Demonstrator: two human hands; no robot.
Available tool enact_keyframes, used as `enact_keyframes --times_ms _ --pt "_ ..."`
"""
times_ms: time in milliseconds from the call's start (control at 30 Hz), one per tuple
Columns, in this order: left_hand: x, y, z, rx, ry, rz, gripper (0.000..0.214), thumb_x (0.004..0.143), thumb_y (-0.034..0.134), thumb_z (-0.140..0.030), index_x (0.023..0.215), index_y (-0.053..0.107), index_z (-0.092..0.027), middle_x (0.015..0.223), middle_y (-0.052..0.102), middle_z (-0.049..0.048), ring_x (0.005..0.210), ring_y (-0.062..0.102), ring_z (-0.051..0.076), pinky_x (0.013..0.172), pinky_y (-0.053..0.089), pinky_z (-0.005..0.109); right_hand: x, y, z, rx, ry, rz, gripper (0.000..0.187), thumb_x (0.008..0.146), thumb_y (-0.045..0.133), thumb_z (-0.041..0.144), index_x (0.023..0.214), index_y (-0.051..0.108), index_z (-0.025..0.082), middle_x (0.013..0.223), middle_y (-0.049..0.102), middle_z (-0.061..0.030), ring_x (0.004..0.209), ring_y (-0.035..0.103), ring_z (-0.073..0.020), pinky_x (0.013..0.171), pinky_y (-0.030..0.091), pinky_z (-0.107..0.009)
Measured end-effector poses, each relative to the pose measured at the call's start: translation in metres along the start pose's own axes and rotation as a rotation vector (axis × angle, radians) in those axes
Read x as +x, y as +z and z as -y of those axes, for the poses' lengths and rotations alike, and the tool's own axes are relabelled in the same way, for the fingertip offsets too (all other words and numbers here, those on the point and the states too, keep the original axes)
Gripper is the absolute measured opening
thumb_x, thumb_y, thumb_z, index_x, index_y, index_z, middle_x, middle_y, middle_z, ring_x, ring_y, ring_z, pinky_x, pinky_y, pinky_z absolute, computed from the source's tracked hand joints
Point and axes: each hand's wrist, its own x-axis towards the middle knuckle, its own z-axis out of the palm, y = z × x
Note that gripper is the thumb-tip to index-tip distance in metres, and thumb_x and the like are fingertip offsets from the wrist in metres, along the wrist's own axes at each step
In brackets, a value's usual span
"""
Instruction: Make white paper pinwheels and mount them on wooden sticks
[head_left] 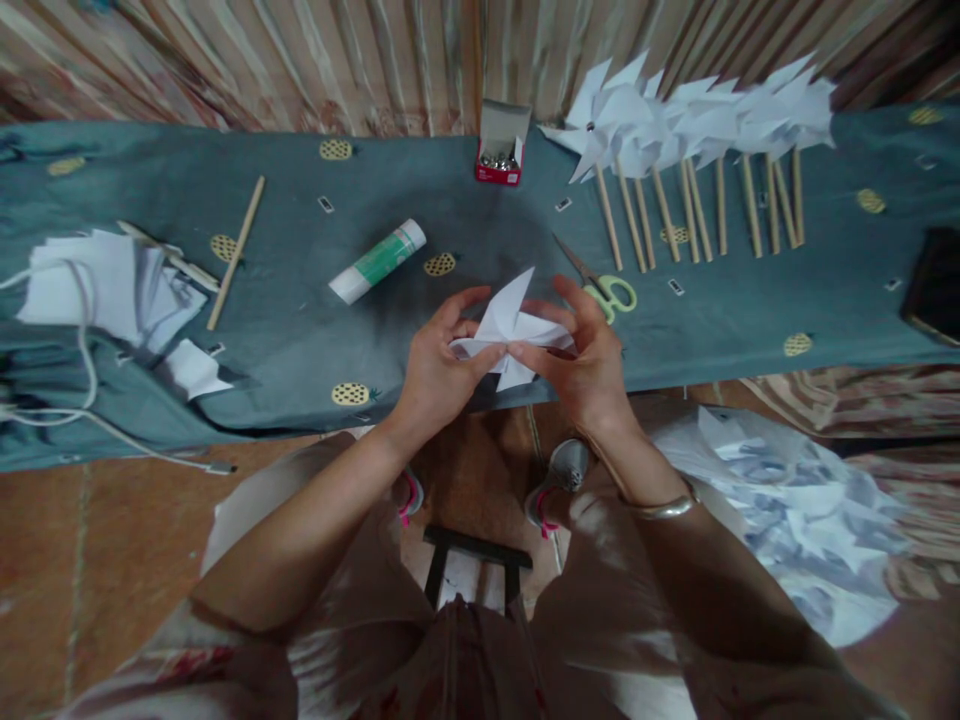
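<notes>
Between my hands is a white paper pinwheel (507,312), its folded blades pointing outward. My left hand (444,362) is closed on its left side, the thumb pressing at the centre. From the right, my right hand (589,350) grips it too, with that thumb tip meeting the other at the middle. Parts of the fingers are hidden behind the paper. Just beyond my right hand lie green-handled scissors (611,292). A glue stick (379,262) with a green label rests on the cloth beyond my left hand.
Several finished pinwheels (652,125) on sticks lie at the back right. A small red box (499,172) holds metal pins. On the left are cut paper sheets (82,285), a loose stick (236,253) and a white cable (94,370). A bag of white paper pieces (802,520) stands low right.
</notes>
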Motion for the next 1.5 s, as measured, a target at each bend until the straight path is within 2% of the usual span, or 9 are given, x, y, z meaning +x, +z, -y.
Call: enact_keyframes --times_ms 200,400,600,767,900,1033,1167,1267,1500 --pt "0.008 0.003 -0.002 -0.093 0.028 0.004 0.038 0.063 0.082 -0.02 0.1 0.073 -0.015 0.075 0.073 -0.0007 0.065 0.064 0.014 0.062 0.049 0.022 0.003 0.003 0.014 0.048 -0.008 -0.05 0.078 0.063 0.088 0.045 0.131 0.054 0.029 0.123 0.071 -0.0066 0.095 0.072 -0.0249 0.076 0.063 -0.039" --pt "0.014 0.003 -0.01 -0.226 -0.117 -0.045 0.021 0.06 0.082 -0.023 0.079 0.078 -0.016 0.072 0.074 -0.0006 0.061 0.061 0.011 0.063 0.047 0.023 0.011 -0.001 0.023 0.175 -0.007 -0.11 0.051 0.078 0.074 0.052 0.121 0.063 0.027 0.123 0.072 -0.0077 0.105 0.071 -0.0218 0.09 0.059 -0.038" --pt "0.016 0.0 -0.018 -0.349 -0.227 -0.138 0.024 0.054 0.085 -0.026 0.076 0.08 -0.017 0.074 0.077 0.0014 0.063 0.064 0.013 0.068 0.05 0.026 0.023 -0.004 0.023 0.229 0.042 -0.232 0.046 0.075 0.078 0.048 0.114 0.068 0.027 0.119 0.074 -0.0069 0.087 0.072 -0.0161 0.08 0.06 -0.032" --pt "0.018 -0.002 -0.023 -0.411 -0.262 -0.188 0.025 0.048 0.087 -0.024 0.07 0.079 -0.017 0.071 0.077 0.0018 0.062 0.064 0.014 0.067 0.051 0.026 0.036 0.002 0.01 0.131 -0.04 -0.236 0.044 0.075 0.077 0.047 0.111 0.069 0.024 0.113 0.076 -0.0108 0.083 0.072 -0.019 0.081 0.058 -0.038" --pt "0.018 -0.006 -0.025 -0.447 -0.274 -0.209 0.027 0.046 0.087 -0.025 0.07 0.079 -0.017 0.071 0.077 0.0021 0.063 0.065 0.014 0.068 0.051 0.027 0.059 0.008 0.009 -0.024 -0.145 -0.231 0.031 0.077 0.073 0.041 0.101 0.071 0.021 0.098 0.078 -0.0085 0.086 0.073 -0.021 0.081 0.057 -0.037" --pt "0.018 -0.01 -0.025 -0.442 -0.267 -0.208 0.027 0.048 0.086 -0.028 0.072 0.079 -0.017 0.073 0.077 0.0026 0.063 0.065 0.015 0.068 0.051 0.027 0.101 0.013 0.032 -0.4 -0.222 -0.133 0.023 0.084 0.06 0.033 0.093 0.074 0.017 0.078 0.076 -0.005 0.067 0.068 -0.0185 0.068 0.051 -0.032" --pt "0.017 -0.014 -0.027 -0.443 -0.273 -0.2 0.026 0.048 0.087 -0.025 0.071 0.079 -0.018 0.072 0.077 0.0011 0.062 0.064 0.014 0.067 0.05 0.026 0.149 0.022 0.063 -0.939 -0.307 -0.093 0.027 0.092 0.051 0.025 0.099 0.075 0.015 0.091 0.077 -0.0103 0.083 0.069 -0.0234 0.076 0.049 -0.033" --pt "0.016 -0.017 -0.029 -0.442 -0.28 -0.194 0.028 0.047 0.088 -0.023 0.073 0.079 -0.018 0.072 0.077 0.0013 0.063 0.064 0.014 0.068 0.05 0.026 0.181 0.031 0.073 -1.314 -0.35 0.035 0.034 0.094 0.043 0.018 0.107 0.074 0.013 0.108 0.075 -0.0162 0.104 0.065 -0.0279 0.089 0.047 -0.036" --pt "0.014 -0.021 -0.029 -0.41 -0.288 -0.174 0.027 0.05 0.087 -0.026 0.074 0.079 -0.017 0.07 0.076 0.0023 0.062 0.064 0.015 0.066 0.05 0.026 0.221 0.039 0.065 -1.303 -0.393 0.213 0.03 0.086 0.049 0.011 0.096 0.077 0.008 0.111 0.071 -0.0191 0.123 0.051 -0.0356 0.113 0.032 -0.051"
